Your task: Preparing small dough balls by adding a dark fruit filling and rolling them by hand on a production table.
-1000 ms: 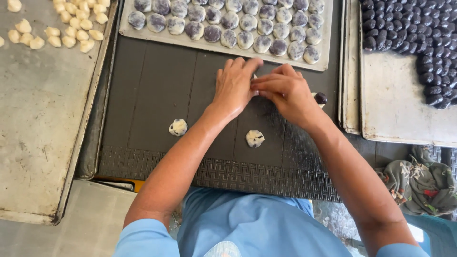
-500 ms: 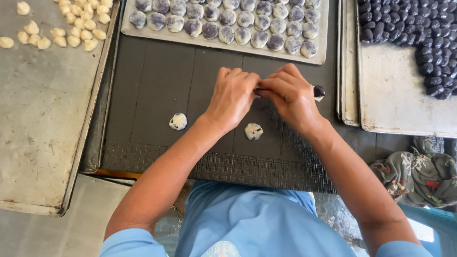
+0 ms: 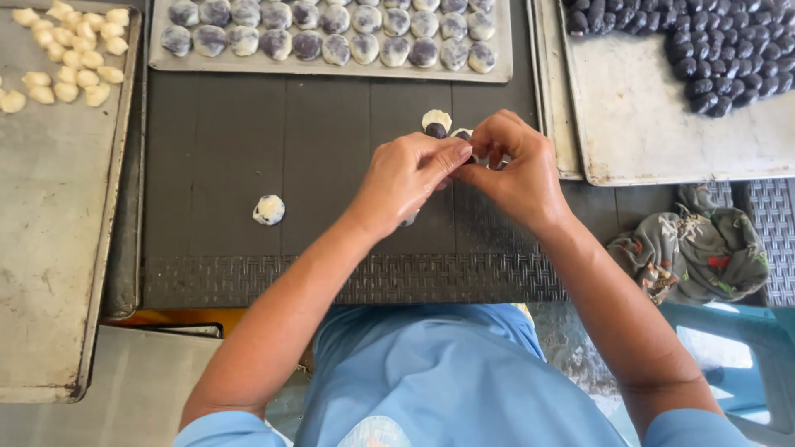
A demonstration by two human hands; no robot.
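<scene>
Dough piece (image 3: 464,137): soft, light, likely tears easily; left hand (image 3: 406,178), right hand (image 3: 517,165) fingertips pinching its edge over dark mat (image 3: 248,149).

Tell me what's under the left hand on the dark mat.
A pale edge of a dough piece peeks out beneath the left hand, resting on the dark mat. The rest of it is covered by the hand, so its shape and filling can't be seen.

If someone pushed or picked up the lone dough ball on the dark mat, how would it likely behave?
The dough ball looks rounded, so a push would probably roll it a little. Its lumpy, uneven surface suggests it is soft and would likely dent under a firm pinch. It is small beside the left hand, so probably light.
</scene>
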